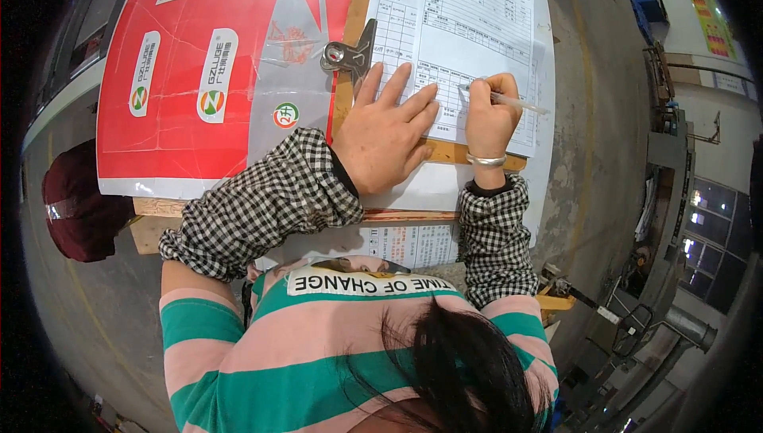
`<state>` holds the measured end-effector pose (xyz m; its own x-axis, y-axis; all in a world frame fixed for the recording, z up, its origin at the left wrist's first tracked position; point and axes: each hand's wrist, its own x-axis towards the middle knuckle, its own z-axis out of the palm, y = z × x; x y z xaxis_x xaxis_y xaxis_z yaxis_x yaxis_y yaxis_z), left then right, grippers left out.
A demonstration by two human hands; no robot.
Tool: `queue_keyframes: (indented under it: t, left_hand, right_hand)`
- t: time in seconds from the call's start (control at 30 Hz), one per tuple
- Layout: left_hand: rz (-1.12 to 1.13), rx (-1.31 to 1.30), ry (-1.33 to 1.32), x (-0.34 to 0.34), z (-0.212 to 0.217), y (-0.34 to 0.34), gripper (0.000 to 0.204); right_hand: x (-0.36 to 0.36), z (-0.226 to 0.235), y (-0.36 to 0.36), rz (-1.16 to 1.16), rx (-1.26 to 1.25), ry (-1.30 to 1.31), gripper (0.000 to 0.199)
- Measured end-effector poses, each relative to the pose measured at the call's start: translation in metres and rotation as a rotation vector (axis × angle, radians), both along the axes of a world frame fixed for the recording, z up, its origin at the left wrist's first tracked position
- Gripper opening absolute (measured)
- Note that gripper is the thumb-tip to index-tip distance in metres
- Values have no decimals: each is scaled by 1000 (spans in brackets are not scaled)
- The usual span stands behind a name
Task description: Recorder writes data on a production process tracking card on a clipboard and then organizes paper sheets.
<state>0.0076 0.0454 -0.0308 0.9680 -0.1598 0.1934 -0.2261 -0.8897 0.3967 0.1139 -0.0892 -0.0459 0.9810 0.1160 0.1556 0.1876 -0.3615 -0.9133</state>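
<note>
One pen (522, 104) is being held in the right hand (488, 121), fingers pinched, over at least two printed forms (477, 3), its long axis running sideways, tip pointing left. The forms are being carried on one clipboard (457, 152) with one metal clip (359, 54) and pressed by the left hand (385, 135), fingers spread.

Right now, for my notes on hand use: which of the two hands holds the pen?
The right hand, with the silver bracelet at its wrist, grips the pen; the left hand lies spread on the papers.
</note>
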Motion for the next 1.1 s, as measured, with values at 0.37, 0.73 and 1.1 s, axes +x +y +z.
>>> queue_keyframes:
  t: [0.37,0.73,1.1]
  left_hand:
    - [-7,4,27,0,1,1,49]
    - [-14,17,33,1,2,2,50]
    - [-14,16,38,1,2,2,51]
  right_hand:
    - [4,1,-7,-55,66,36,13]
    - [3,0,-5,-46,77,24,14]
    - [6,-3,-8,-18,-4,-10,15]
